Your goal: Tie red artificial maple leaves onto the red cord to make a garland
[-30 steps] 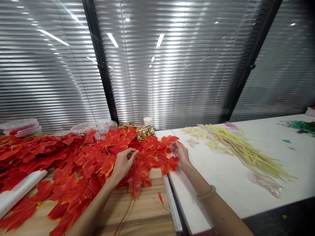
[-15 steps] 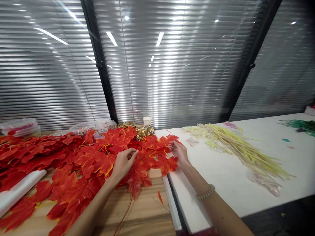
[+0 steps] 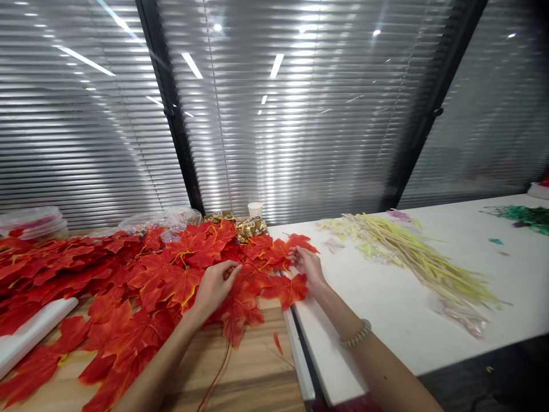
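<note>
Red artificial maple leaves (image 3: 165,280) with yellow edges and stems lie heaped under and around both hands. My left hand (image 3: 217,286) is closed at the front of the heap, thumb and fingers pinched together; what they hold is too small to make out. To its right, my right hand (image 3: 307,266) pinches with bent fingers among the heap's right-hand leaves, over the join of two tables. One leaf (image 3: 302,242) shows just beyond those fingers, another leaf (image 3: 286,290) below them. A thin red cord (image 3: 218,369) trails from under the leaves toward me.
Yellow-green stems (image 3: 412,246) lie on the white table (image 3: 369,303) at right, with green tinsel-like material (image 3: 523,218) farther off. Gold wrappers (image 3: 251,228), a paper cup (image 3: 255,210) and plastic tubs (image 3: 36,223) line the window side. A white bar (image 3: 40,326) lies left on the wooden table (image 3: 257,366).
My right hand has shifted slightly left, and a leaf beyond its fingers now shows more fully. The left hand stays nearly still.
</note>
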{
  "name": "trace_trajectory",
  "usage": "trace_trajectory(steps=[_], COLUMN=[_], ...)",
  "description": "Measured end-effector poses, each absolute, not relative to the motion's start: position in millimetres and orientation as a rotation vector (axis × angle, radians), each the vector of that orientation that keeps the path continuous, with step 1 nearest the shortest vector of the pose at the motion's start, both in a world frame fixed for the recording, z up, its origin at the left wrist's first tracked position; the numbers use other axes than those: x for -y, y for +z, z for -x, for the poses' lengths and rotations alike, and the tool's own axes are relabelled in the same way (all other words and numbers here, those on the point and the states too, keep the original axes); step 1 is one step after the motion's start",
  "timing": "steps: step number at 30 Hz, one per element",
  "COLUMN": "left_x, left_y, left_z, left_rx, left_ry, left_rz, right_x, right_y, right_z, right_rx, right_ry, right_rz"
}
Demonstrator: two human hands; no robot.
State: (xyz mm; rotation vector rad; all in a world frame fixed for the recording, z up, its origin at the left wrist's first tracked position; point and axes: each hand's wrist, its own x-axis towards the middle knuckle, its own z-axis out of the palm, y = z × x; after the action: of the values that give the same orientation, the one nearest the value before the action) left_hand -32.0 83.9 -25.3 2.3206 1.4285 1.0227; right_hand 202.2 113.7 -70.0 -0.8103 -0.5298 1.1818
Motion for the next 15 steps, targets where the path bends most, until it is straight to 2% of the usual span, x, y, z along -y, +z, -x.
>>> trace_trajectory(steps=[15], left_x=[-83.8], left_y=[-27.4], left_z=[31.4], left_rx=[-1.415], left_ry=[1.007], left_rz=[-2.335], right_x=[-113.3], right_y=[-69.7], right_z=[-200.1], right_rx=[0.552], right_ry=[1.224], right_rz=[0.827])
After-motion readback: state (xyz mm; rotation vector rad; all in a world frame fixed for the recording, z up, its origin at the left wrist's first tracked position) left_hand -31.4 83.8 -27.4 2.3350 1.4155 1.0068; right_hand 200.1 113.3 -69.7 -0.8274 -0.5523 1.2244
